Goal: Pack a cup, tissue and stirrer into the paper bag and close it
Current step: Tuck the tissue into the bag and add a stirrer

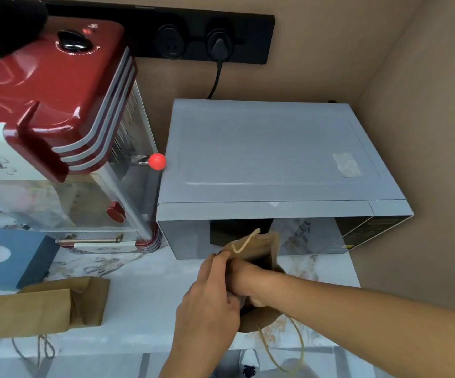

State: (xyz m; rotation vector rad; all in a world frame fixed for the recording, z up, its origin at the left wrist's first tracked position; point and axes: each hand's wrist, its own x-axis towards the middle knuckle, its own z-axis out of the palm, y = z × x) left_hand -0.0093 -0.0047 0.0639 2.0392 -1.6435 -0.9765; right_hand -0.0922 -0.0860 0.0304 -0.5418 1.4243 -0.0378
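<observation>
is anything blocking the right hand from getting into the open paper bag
Nothing visible does. The right hand is already inside the paper bag, and the left hand holds its rim open.

A single head-worn wide-angle camera looks forward and steeply down onto the tabletop (144,304), so appliance tops are seen almost from above and straight edges bow toward the frame borders. The view faces a wall corner: the outlet strip (193,40) lies at 12 o'clock, the microwave (270,156) just right of centre, the red machine (57,99) at 10 o'clock. The camera sits close, with the person's forearms entering from 5 and 6 o'clock and the paper bag (259,248) just below centre.
</observation>
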